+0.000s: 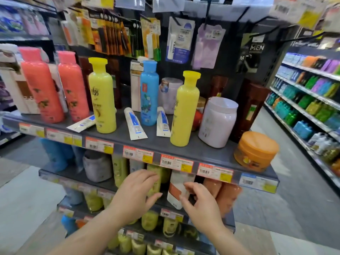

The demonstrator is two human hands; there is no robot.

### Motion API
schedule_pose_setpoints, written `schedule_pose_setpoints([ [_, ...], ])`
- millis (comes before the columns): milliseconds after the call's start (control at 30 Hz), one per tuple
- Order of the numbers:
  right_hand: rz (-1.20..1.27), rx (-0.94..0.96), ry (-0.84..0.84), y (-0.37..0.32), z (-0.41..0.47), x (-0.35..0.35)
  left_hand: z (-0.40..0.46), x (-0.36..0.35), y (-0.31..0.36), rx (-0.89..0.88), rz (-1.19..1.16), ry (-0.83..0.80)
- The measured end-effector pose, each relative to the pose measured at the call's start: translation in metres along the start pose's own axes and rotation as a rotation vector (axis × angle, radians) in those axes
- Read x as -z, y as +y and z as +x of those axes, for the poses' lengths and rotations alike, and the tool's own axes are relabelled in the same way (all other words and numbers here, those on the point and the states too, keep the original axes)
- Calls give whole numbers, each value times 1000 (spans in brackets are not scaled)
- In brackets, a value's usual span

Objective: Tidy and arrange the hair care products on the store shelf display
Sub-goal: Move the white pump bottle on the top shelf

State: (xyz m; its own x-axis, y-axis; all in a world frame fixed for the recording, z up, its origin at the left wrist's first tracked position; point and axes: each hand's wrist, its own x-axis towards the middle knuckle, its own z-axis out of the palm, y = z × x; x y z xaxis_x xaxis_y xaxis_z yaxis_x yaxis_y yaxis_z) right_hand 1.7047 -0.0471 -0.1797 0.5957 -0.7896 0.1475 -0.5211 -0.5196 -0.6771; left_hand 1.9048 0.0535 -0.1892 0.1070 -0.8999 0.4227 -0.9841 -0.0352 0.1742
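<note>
Both hands reach into the second shelf (pixel 103 183) of a grey display. My left hand (pixel 136 194) has its fingers spread around a pale yellow-green bottle (pixel 156 179), touching it. My right hand (pixel 200 203) pinches the lower edge of a white bottle with an orange label (pixel 176 186), which leans to the left. Orange bottles (pixel 226 194) stand to its right. On the top shelf (pixel 184 151) stand two yellow bottles (pixel 102 96), a blue bottle (pixel 149 92), pink bottles (pixel 42 91), a lilac jar (pixel 217 122) and an orange tub (pixel 255 151). Three white tubes (pixel 134 126) lie flat among them.
Hanging packets (pixel 180 41) fill the pegboard above the top shelf. Lower shelves hold several yellow bottles (pixel 149 219). A grey pouch (pixel 97 168) and blue bottles (pixel 55 153) sit at the second shelf's left. An aisle floor (pixel 287 196) and a stocked shelf wall (pixel 309 107) lie to the right.
</note>
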Motion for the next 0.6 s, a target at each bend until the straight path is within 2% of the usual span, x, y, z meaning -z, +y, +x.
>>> schedule_pose_setpoints([
  [167, -32, -62, -28, 26, 6, -14, -6, -28, 14, 97, -10, -92],
  [433, 13, -81, 140, 47, 27, -44, 2, -53, 11, 116, -38, -100],
  [600, 73, -202, 195, 57, 49, -70, 11, -69, -2, 112, -27, -85],
])
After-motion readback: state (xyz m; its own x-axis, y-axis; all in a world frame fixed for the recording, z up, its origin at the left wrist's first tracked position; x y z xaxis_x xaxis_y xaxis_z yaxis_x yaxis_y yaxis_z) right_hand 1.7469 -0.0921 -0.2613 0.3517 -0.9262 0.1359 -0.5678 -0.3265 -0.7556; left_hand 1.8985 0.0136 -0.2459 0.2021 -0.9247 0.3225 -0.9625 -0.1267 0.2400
